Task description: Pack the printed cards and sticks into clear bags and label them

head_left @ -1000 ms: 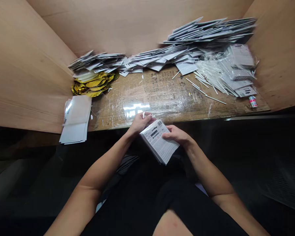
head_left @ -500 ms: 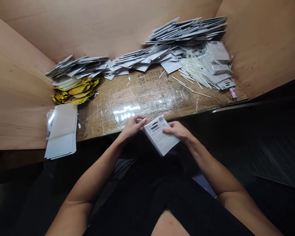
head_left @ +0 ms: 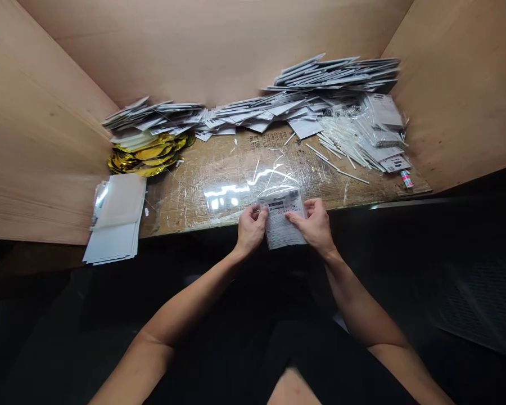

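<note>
A white printed packet (head_left: 285,232) in a clear plastic bag is held between my two hands at the table's front edge. My left hand (head_left: 252,226) pinches its left side, thumb on the printed face. On the opposite side, my right hand (head_left: 314,225) grips it with the thumb across the front and the fingers behind. The clear, shiny bag end (head_left: 276,179) stands up beyond the packet's top edge. A barcode and small black print show on the packet's face. My fingers behind it are mostly hidden.
Flat grey-white packets (head_left: 261,112) lie heaped along the back panel. Gold foil pieces (head_left: 149,154) and white cards (head_left: 113,225) are at the left. White sticks (head_left: 346,138), bagged packets (head_left: 385,112) and a small pink-and-blue tube (head_left: 406,179) lie at the right. Wooden panels (head_left: 464,95) enclose the cardboard-covered table (head_left: 185,197).
The packet has turned more upright and moved slightly right and toward the table. My left hand now pinches its side, and the clear bag end stands up above it.
</note>
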Demonstrator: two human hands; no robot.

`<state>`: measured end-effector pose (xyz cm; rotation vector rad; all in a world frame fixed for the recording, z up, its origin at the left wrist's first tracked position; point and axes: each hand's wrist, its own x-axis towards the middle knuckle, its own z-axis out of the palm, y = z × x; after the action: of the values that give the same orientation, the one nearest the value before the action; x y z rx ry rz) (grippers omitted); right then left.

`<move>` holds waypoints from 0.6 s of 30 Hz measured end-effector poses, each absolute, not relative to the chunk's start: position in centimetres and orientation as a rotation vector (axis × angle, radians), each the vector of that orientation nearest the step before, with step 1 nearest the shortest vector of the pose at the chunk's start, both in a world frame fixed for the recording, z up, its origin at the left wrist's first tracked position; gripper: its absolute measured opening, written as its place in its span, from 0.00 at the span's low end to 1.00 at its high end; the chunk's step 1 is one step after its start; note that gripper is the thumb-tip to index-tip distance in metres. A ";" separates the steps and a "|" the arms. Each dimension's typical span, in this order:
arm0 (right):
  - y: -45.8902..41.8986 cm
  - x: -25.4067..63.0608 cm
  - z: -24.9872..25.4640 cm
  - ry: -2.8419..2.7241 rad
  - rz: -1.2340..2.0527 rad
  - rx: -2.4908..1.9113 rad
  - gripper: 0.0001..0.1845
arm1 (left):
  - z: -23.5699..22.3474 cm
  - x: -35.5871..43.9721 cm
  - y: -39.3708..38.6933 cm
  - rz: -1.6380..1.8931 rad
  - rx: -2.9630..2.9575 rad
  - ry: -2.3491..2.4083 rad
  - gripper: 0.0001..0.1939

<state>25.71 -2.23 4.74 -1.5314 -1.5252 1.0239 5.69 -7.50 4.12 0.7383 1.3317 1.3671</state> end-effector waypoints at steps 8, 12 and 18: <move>6.0 25.4 5.9 -1.559 1.227 -0.863 0.34 | 7.5 1.4 1.6 1.548 1.159 0.977 0.38; 10.6 27.0 6.1 -1.704 1.175 -0.806 0.35 | 8.0 0.7 6.1 1.482 1.416 0.898 0.36; 11.8 28.8 6.0 -1.916 1.008 -0.947 0.18 | 6.7 0.1 6.8 1.228 1.587 1.042 0.24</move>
<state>28.81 11.75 6.03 -0.9469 -1.9163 1.0081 0.13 6.82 6.69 1.5867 1.0417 1.2283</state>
